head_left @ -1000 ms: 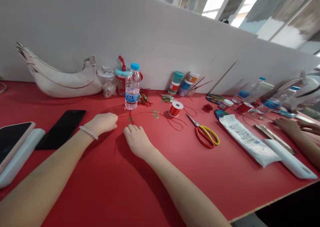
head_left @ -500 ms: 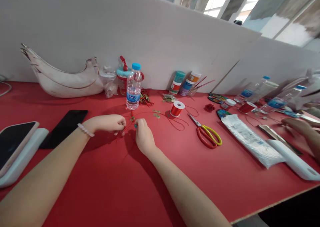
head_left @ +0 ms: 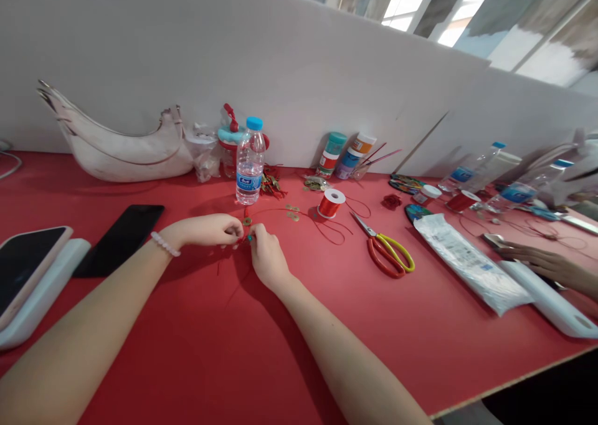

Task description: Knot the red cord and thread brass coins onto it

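My left hand (head_left: 219, 229), a beaded bracelet at its wrist, is closed with its fingertips pinching thin red cord (head_left: 241, 240). Close on its right, my right hand (head_left: 270, 258) is pinched on the same cord, and a small teal spot shows at its fingertips. Just beyond the fingers lies a brass-coloured coin (head_left: 247, 222) with red cord at it. Several more coins (head_left: 292, 215) rest farther right, near a spool of red cord (head_left: 331, 204) whose loose end loops over the red table. The fingers hide most of the cord between the hands.
A water bottle (head_left: 249, 163) stands behind my hands. Scissors (head_left: 385, 247) with red and yellow handles lie to the right, then a plastic-wrapped packet (head_left: 469, 260). A phone (head_left: 124, 238) is at left, below a white bag (head_left: 126, 151). Another person's hand (head_left: 537, 260) is at far right.
My left hand has moved right, closer to my right hand, which has shifted slightly. At far right the other person's hand has come nearer and lies over a dark flat strip.
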`<state>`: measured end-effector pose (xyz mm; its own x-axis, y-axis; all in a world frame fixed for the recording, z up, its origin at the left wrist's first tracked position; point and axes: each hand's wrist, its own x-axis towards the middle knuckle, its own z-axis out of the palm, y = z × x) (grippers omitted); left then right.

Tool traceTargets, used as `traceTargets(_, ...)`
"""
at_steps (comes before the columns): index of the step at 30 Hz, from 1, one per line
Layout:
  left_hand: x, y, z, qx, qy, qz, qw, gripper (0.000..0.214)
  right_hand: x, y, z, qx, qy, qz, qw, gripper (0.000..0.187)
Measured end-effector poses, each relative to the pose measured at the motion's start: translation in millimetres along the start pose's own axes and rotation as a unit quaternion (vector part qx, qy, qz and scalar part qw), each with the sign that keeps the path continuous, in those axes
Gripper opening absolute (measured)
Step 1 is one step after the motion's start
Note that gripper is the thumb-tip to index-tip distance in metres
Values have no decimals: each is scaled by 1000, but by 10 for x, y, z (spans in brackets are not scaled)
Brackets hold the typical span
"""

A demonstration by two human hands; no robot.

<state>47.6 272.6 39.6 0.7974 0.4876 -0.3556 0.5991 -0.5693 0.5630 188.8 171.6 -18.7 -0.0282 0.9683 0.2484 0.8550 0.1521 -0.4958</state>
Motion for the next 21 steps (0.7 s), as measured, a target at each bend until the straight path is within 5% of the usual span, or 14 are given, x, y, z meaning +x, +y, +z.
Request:
traceTargets(8, 36, -32, 37, -10, -4, 8, 1000, 17, 6, 4, -2, 74, -15, -28, 997, 20)
traceTargets(21, -10, -17, 32, 21, -53, -6, 998, 22, -26, 25, -22, 42, 4, -62, 997, 26)
